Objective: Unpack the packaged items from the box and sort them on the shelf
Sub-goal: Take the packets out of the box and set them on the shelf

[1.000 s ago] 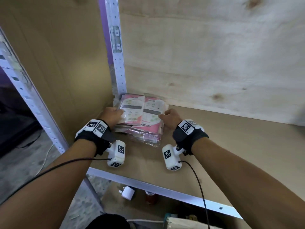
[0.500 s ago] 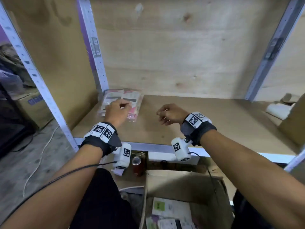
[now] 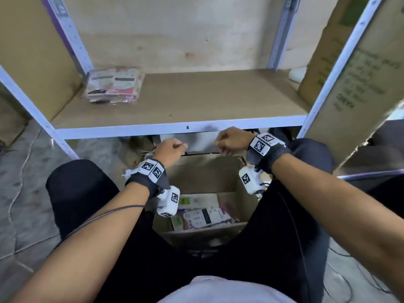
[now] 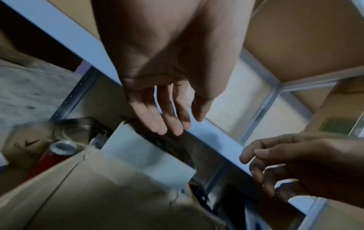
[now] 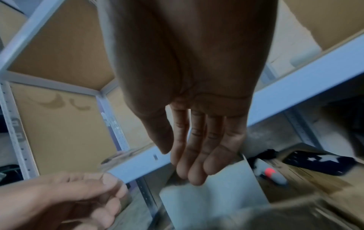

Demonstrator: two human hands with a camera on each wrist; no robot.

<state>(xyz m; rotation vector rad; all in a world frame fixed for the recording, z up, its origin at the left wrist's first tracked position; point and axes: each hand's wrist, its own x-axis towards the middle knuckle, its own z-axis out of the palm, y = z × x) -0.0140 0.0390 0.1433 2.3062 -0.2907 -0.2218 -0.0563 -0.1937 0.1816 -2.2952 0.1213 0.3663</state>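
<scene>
A stack of pink packaged items [image 3: 114,87] lies at the back left corner of the wooden shelf [image 3: 207,101]. Below the shelf's front rail, an open cardboard box [image 3: 205,173] sits on the floor between my knees, with several more packets [image 3: 203,213] at its bottom. My left hand [image 3: 175,148] and right hand [image 3: 225,142] hover over the box's far edge, just under the rail. Both hold nothing. The left wrist view shows my left hand's fingers [image 4: 173,124] hanging relaxed, and the right wrist view shows my right hand's fingers [image 5: 193,163] nearly straight.
A white carton [image 3: 196,142] stands under the shelf behind the box. A red can [image 4: 57,152] sits left of it. A large cardboard sheet [image 3: 354,79] leans at the shelf's right post. My black-trousered legs flank the box. A cable [image 3: 19,171] trails on the floor.
Both hands let go of the pink stack, pulled back off the shelf and dropped to just above the box. The head view tilted down and back.
</scene>
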